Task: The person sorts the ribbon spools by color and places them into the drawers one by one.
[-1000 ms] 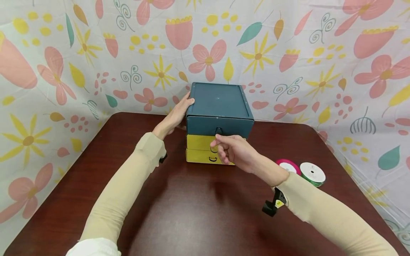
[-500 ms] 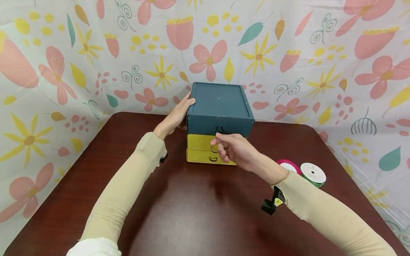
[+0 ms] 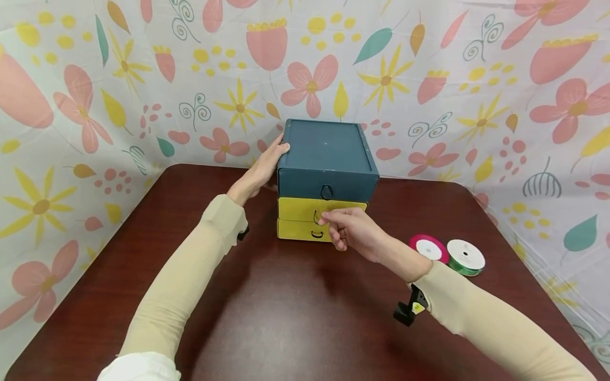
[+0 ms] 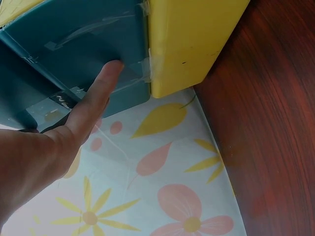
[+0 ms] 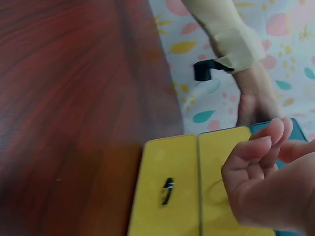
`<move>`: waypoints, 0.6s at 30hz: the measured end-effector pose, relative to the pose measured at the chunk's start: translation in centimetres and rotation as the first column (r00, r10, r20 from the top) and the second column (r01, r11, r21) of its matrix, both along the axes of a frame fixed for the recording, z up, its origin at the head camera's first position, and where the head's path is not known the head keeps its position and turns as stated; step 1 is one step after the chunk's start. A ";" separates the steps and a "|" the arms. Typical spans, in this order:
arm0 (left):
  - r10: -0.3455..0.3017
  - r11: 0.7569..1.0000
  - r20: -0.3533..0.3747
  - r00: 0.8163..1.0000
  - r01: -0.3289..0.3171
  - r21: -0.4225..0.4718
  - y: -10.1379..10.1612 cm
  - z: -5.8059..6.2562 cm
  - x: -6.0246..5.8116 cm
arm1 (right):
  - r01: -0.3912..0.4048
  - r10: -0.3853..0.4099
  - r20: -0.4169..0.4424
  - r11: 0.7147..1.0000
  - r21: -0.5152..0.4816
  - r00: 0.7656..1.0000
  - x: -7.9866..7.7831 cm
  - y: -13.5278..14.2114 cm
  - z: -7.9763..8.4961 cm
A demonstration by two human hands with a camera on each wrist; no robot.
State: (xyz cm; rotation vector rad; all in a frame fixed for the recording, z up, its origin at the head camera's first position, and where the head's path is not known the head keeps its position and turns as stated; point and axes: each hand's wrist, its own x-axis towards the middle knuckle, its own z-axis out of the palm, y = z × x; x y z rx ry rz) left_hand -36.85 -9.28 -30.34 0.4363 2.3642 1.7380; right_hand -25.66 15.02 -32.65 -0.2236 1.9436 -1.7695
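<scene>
In the head view a drawer box stands at the back of the table, with a dark teal top drawer (image 3: 305, 182) above two yellow drawers. My left hand (image 3: 262, 169) rests against its teal left side; in the left wrist view a fingertip of that hand (image 4: 78, 118) touches the taped teal panel (image 4: 103, 39). My right hand (image 3: 355, 230) is in front of the upper yellow drawer (image 3: 295, 209), fingers loosely bent, index fingertip by its black loop handle (image 3: 316, 217). No firm grip shows. The lower yellow drawer (image 5: 162, 157) has a black handle (image 5: 167, 191).
Two ribbon spools, one pink-rimmed (image 3: 429, 248) and one white and green (image 3: 466, 257), lie right of the box, near my right forearm. A floral cloth (image 3: 190, 79) hangs behind the dark brown table (image 3: 267, 307).
My right hand has dropped from the teal drawer's handle to the height of the upper yellow drawer's handle. The teal handle now shows in full. My left hand stays in place.
</scene>
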 end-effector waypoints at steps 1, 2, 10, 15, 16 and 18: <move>0.002 1.000 -0.008 1.000 -0.002 -0.003 0.0 0.0 0.0 | 0.009 -0.009 0.007 1.000 0.022 1.000 0.0 0.1 -0.4; 0.001 1.000 -0.017 1.000 -0.001 -0.007 0.0 0.0 0.0 | 0.017 -0.017 0.014 0.999 0.041 1.000 0.0 0.1 -0.8; -0.010 1.000 0.028 1.000 0.010 -0.001 -0.1 0.7 0.7 | 0.005 -0.013 0.088 0.996 0.086 0.996 -0.2 0.2 -2.9; -0.024 1.000 0.028 0.999 0.025 -0.012 0.0 2.0 2.2 | -0.001 -0.002 0.080 0.999 0.043 0.997 -0.4 -0.1 -3.0; -0.027 0.999 0.024 0.999 0.027 -0.017 0.1 2.3 2.5 | -0.003 0.000 0.081 0.999 0.037 0.997 -0.5 -0.2 -3.0; -0.026 1.000 0.024 0.999 0.027 -0.015 0.1 2.6 2.9 | 0.000 -0.002 0.088 1.000 0.029 0.996 -0.6 -0.3 -2.9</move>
